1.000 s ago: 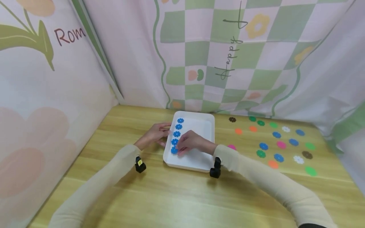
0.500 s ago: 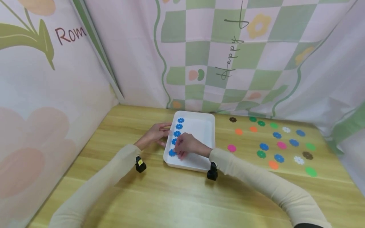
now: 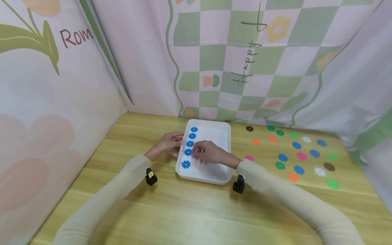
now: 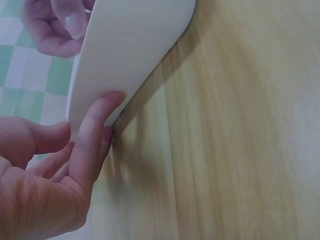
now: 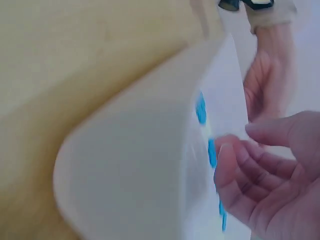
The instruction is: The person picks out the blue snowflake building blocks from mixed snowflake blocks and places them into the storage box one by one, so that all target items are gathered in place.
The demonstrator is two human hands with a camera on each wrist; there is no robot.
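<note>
A white tray (image 3: 211, 173) lies on the wooden table with a column of several blue flower-shaped discs (image 3: 185, 164) along its left side. My left hand (image 3: 165, 143) holds the tray's left side. In the left wrist view its thumb (image 4: 52, 137) is at the rim and a finger (image 4: 92, 122) lies against the outer wall. My right hand (image 3: 209, 152) is over the tray, just right of the column, fingers loosely bent. Nothing shows between its thumb and fingers (image 5: 227, 172) in the right wrist view, where blue discs (image 5: 212, 152) appear beside them.
Right of the tray, loose discs in several colours are scattered, among them blue (image 3: 299, 169), green (image 3: 280, 165), orange (image 3: 293, 176), pink (image 3: 301, 156), white (image 3: 320, 172) and brown (image 3: 329, 166) ones. A checked curtain (image 3: 239, 61) hangs behind the table.
The nearest blue disc, under my right fingertips earlier, shifted slightly toward me and now lies uncovered. My right hand has let it go and moved up and right. My left hand stays in place.
</note>
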